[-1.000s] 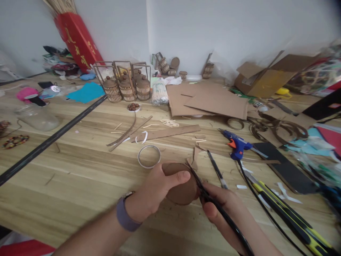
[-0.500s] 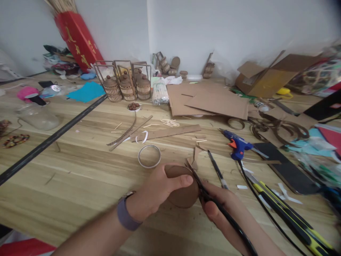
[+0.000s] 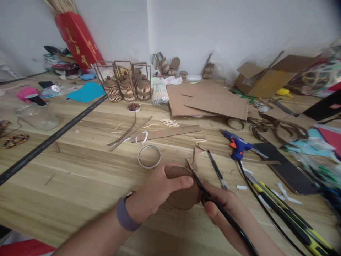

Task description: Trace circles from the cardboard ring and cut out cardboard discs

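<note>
Worktable (image 3: 80, 167), wood-topped, seen from its near edge. Left hand (image 3: 158, 188) was closed on a brown cardboard disc (image 3: 182, 199), thumb laid across the upper face. The disc was tilted above the tabletop, close to the near edge and about midway between the side edges. Right hand (image 3: 226, 204) gripped dark-handled scissors (image 3: 198, 183), blades lying along the disc's right rim and pointing toward the back edge; could not tell how far the blades were parted. A cardboard scrap (image 3: 196, 156) showed just beyond the blade tips.

Nearby: tape ring (image 3: 149, 166) just beyond the left hand; black pen (image 3: 217, 170) beside the right hand, on the right-edge side. Farther toward the right edge, a blue glue gun (image 3: 238, 145) and a yellow-and-black tool (image 3: 287, 217), the latter running toward the near right corner. Toward the back edge, cardboard sheets (image 3: 207, 101) and small lidded baskets (image 3: 128, 89) stood or lay.
</note>
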Demonstrator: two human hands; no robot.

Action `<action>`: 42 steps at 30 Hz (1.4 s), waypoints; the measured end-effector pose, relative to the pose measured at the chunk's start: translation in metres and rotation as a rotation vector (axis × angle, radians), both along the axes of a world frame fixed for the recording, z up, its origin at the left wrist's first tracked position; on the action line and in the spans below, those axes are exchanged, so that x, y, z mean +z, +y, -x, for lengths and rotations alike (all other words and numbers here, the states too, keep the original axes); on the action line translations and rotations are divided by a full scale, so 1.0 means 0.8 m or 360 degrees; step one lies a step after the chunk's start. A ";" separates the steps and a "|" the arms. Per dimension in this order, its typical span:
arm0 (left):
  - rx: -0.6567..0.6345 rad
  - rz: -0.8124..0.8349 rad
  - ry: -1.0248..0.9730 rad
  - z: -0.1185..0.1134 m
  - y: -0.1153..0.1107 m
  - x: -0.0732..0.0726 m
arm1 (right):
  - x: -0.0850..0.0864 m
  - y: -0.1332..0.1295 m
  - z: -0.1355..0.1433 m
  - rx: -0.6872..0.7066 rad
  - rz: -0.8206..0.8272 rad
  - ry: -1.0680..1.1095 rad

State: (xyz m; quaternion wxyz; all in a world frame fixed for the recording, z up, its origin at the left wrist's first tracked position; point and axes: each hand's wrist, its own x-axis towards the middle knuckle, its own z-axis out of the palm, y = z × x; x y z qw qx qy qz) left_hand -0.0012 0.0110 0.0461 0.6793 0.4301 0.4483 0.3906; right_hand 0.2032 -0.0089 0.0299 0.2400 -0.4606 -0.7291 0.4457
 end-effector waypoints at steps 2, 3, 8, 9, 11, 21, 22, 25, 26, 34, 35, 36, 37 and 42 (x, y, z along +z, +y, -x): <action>0.0004 0.0001 0.0006 0.000 0.000 -0.001 | -0.001 0.000 -0.001 0.0005 -0.0012 -0.0023; -0.0001 0.0000 -0.0005 0.000 0.000 -0.001 | -0.001 0.000 -0.002 0.0010 -0.0016 -0.0031; -0.0001 0.0009 -0.0069 -0.001 0.001 -0.003 | 0.000 0.002 -0.002 0.0040 -0.0017 -0.0018; -0.0005 0.0009 -0.0086 -0.001 0.001 -0.003 | 0.000 0.002 0.000 0.0035 -0.0034 -0.0017; -0.0028 -0.0005 -0.0134 -0.001 0.001 -0.002 | 0.001 0.003 0.002 0.0028 -0.0054 -0.0009; -0.0032 -0.0004 -0.0074 -0.001 0.001 -0.006 | -0.001 0.002 0.003 0.0110 -0.0046 0.0032; -0.0041 -0.0019 -0.0071 -0.001 0.001 -0.006 | -0.001 0.003 0.004 0.0113 -0.0057 0.0033; -0.0056 -0.0037 -0.0061 -0.002 0.001 -0.007 | 0.000 0.004 0.006 0.0115 -0.0064 0.0035; -0.0055 -0.0034 -0.0052 -0.002 0.001 -0.007 | 0.000 0.005 0.006 0.0118 -0.0055 0.0034; -0.0083 -0.0087 -0.0006 -0.001 0.001 -0.009 | -0.005 0.002 0.002 0.0120 -0.0019 0.0018; -0.0087 -0.0091 -0.0022 -0.001 0.001 -0.009 | -0.006 0.002 0.002 0.0114 -0.0014 0.0012; -0.0087 -0.0090 -0.0030 -0.001 0.001 -0.009 | -0.005 0.002 0.002 0.0105 -0.0010 0.0006; -0.0090 -0.0085 -0.0035 -0.001 0.002 -0.009 | -0.005 0.002 0.003 0.0092 -0.0015 0.0001; -0.0114 -0.0096 -0.0046 -0.001 0.002 -0.007 | 0.001 0.001 0.006 0.0069 -0.0091 0.0031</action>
